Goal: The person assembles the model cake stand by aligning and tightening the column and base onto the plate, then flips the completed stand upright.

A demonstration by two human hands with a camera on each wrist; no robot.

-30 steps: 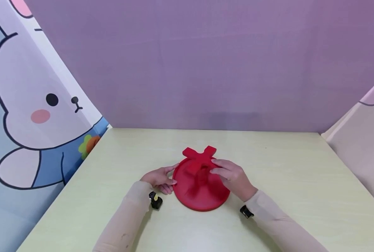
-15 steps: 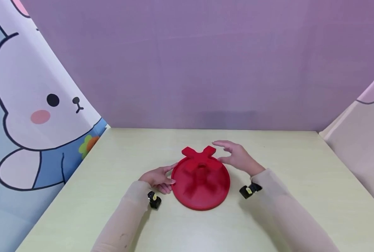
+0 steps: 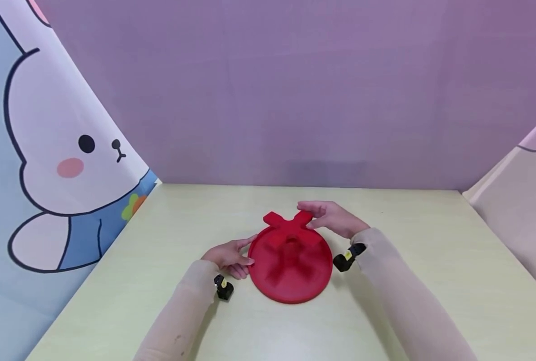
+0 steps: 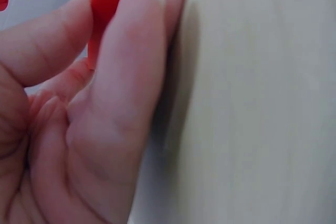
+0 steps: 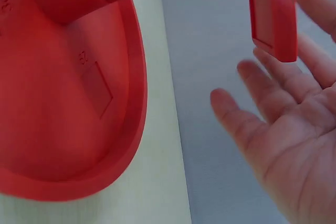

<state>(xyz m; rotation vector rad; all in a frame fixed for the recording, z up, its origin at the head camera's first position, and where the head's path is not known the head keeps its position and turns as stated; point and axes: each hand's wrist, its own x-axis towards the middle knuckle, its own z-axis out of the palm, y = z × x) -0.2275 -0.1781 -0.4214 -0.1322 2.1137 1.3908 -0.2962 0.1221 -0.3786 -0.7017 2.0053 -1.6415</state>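
A red plastic stand (image 3: pixel 290 288) sits on the table, with a round rimmed base, a short central post and a cross-shaped top (image 3: pixel 289 226). My left hand (image 3: pixel 227 254) pinches the near-left rim of the base, its thumb and fingers on either side of the red edge (image 4: pixel 107 1) in the left wrist view. At the far right arm of the cross, my right hand (image 3: pixel 335 218) has thumb and index finger on opposite sides. The right wrist view shows that arm's end (image 5: pixel 275 19) between them, the other fingers (image 5: pixel 231 111) loosely extended. A recessed square (image 5: pixel 98 88) marks the base.
The pale table (image 3: pixel 204 210) runs back to a purple cloth wall (image 3: pixel 268 100). A cartoon-printed cloth (image 3: pixel 55 130) hangs on the left, another pale cloth (image 3: pixel 520 200) on the right. Small black cameras (image 3: pixel 224 288) are on both wrists.
My right hand has let go of the nearer right side of the cross, moved away and up, then come in on the far right arm. My left hand stays at the rim.
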